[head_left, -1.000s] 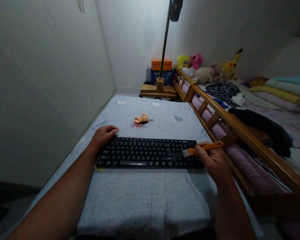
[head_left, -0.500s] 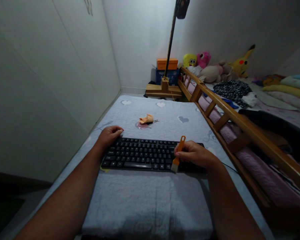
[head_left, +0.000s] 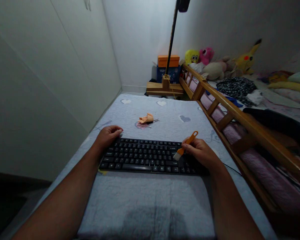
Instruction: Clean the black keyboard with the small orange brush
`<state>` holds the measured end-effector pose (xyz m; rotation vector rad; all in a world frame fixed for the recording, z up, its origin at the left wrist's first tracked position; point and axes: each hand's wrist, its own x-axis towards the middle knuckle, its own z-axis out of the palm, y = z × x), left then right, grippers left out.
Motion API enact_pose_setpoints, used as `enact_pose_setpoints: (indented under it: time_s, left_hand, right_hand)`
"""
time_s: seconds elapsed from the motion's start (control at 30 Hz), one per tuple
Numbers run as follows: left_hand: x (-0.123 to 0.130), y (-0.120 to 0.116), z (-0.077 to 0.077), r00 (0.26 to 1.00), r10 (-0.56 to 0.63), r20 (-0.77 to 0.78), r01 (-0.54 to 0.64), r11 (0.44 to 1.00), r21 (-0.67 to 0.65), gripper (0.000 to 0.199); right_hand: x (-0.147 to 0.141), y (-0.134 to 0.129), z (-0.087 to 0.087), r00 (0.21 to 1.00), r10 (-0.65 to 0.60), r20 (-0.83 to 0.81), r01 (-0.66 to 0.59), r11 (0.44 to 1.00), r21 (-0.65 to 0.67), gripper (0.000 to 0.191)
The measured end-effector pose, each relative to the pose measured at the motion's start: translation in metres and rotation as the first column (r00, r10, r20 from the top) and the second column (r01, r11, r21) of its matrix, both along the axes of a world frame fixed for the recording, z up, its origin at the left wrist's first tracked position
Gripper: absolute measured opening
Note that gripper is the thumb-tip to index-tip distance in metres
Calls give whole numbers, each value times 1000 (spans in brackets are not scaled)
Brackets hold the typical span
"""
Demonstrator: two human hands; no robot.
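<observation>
A black keyboard (head_left: 140,156) lies on the cloth-covered surface in front of me. My left hand (head_left: 109,136) rests at its upper left corner, fingers together and closed on the keyboard's edge. Over the right part of the keys, my right hand (head_left: 198,150) grips an orange brush (head_left: 189,140) between thumb and fingers. The brush slants, its pale bristles low over the keys near the Enter area; whether they touch is hard to tell. Part of the number pad is hidden by my right hand.
Beyond the keyboard lie a crumpled orange cloth (head_left: 146,118) and thin sticks (head_left: 147,125). A wooden bed rail (head_left: 230,105) runs along the right. A stand with a wooden base (head_left: 155,88) is at the far end, and a white cabinet (head_left: 52,83) at the left.
My right hand has moved the brush up and slightly right, away from the keyboard's front edge, and the brush slants more. My left hand stays at the corner.
</observation>
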<state>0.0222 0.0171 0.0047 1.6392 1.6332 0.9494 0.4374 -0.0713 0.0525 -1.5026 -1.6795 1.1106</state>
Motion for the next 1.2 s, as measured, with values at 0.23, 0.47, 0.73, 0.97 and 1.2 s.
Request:
enact_pose_setpoints:
  time_s: [0.23,0.47,0.73,0.97,1.2]
  left_hand:
    - [1,-2,1,997,3,76,-3,1000,-1,38]
    - [3,-3,6,998,22,55,-22,1000,-3,38]
    - [5,-4,7,997,23,75,-23,1000,-9,36]
    - [4,-3,4,995,23,97,-22,1000,-16,35]
    - [1,-2,3,999,-4,43,3,1000,16,35]
  right_hand:
    - [-4,-1,-2,987,-108,-120,118,989,86,31]
    - [-8,-3,0,969,-195,-154,219,963,154,33]
    - [-11,-5,-2,982,-190,2,179,926,331,24]
    - [-12,-5,1,993,-82,86,50,943,330,22]
    - [-13,-10,7,993,-97,64,76,961,266,26]
